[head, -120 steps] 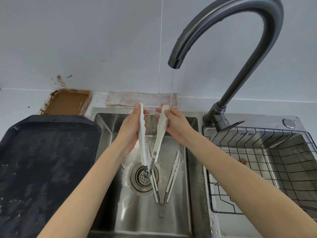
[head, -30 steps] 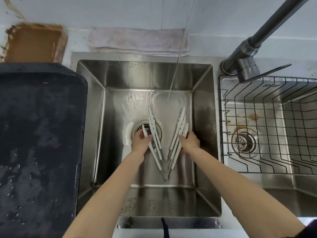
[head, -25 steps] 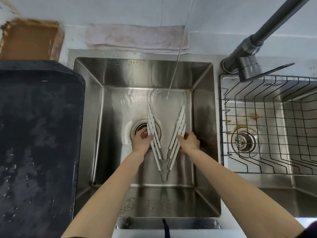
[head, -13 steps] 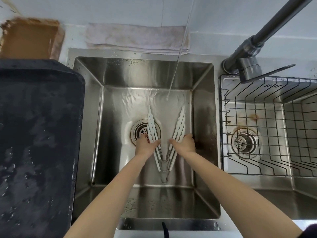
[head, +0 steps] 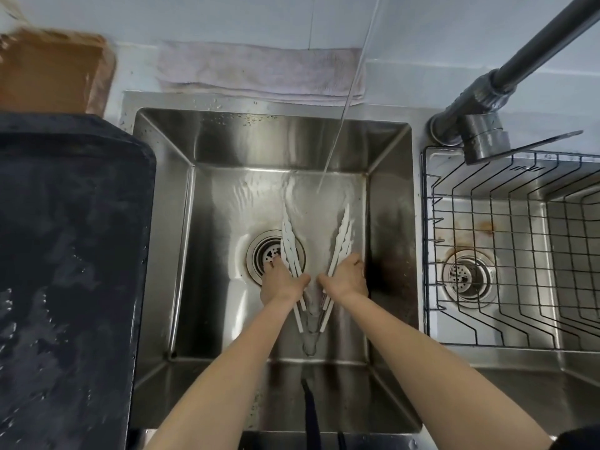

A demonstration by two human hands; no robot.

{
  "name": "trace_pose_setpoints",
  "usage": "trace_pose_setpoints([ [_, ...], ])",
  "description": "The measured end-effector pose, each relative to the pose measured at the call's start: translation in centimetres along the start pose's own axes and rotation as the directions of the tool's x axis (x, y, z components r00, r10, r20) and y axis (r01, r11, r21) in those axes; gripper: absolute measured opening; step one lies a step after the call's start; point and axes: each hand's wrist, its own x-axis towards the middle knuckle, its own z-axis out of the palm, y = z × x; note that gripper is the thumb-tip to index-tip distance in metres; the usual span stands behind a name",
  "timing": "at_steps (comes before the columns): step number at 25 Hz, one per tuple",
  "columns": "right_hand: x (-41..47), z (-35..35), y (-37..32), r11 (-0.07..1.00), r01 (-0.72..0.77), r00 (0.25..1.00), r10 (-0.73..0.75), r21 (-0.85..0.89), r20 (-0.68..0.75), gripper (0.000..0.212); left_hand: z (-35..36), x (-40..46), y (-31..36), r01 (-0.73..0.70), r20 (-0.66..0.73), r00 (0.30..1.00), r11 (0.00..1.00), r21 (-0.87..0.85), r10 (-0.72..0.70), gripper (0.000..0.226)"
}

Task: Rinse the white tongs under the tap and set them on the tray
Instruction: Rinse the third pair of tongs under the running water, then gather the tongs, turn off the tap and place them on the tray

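The white tongs (head: 287, 236) lie spread in a V on the floor of the steel sink (head: 168, 203), hinge toward me, with what looks like a second white pair stacked with them. My left hand (head: 281, 282) is curled around the left arms beside the drain (head: 267, 253). My right hand (head: 346, 277) is curled around the right arms. A thin stream of water (head: 342, 115) from the dark tap (head: 483, 92) lands on the sink floor just beyond the tips. The black tray (head: 65, 254) sits wet on the left.
A wire basket (head: 519, 241) fills the second basin on the right. A folded cloth (head: 259, 73) lies behind the sink, and a brown dish (head: 48, 73) stands at the back left. The tap lever (head: 535, 146) juts over the basket.
The tongs came down from under the stream onto the sink floor. In the last second both hands have slid closer together along the arms, toward the hinge.
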Motion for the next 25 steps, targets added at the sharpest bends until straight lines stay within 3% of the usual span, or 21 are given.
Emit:
trace_pose_setpoints([
  [5,-1.1,-0.2,-0.1,0.982,-0.017,0.999,0.007,0.190,0.053,0.082,-1.2,-0.9,-0.1,-0.059,-0.031,0.998,0.993,-0.101,0.056,0.060],
  [8,-2.2,-0.9,-0.5,0.945,-0.019,0.996,-0.009,0.326,0.084,0.076,-2.2,-1.6,0.0,-0.118,-0.004,0.993,0.974,-0.192,0.119,0.055],
  [12,-3.5,-2.6,-1.5,0.837,0.057,0.993,-0.102,0.544,0.052,0.067,-4.3,-3.7,1.1,-0.124,0.075,0.980,0.863,-0.489,0.183,0.027],
  [16,-4.4,-4.9,-2.8,0.708,0.182,0.980,-0.187,0.682,-0.068,0.046,-7.2,-5.5,4.3,-0.175,0.028,0.964,0.707,-0.686,0.266,0.029],
  [20,-5.3,-8.4,-4.0,0.596,0.297,0.947,-0.284,0.746,-0.150,0.033,-11.1,-6.5,8.2,-0.302,-0.028,0.912,0.624,-0.720,0.410,0.016],
  [25,-5.4,-11.0,-4.8,0.507,0.309,0.934,-0.320,0.805,-0.157,0.042,-14.1,-9.0,12.9,-0.471,-0.122,0.814,0.521,-0.712,0.568,0.033],
])
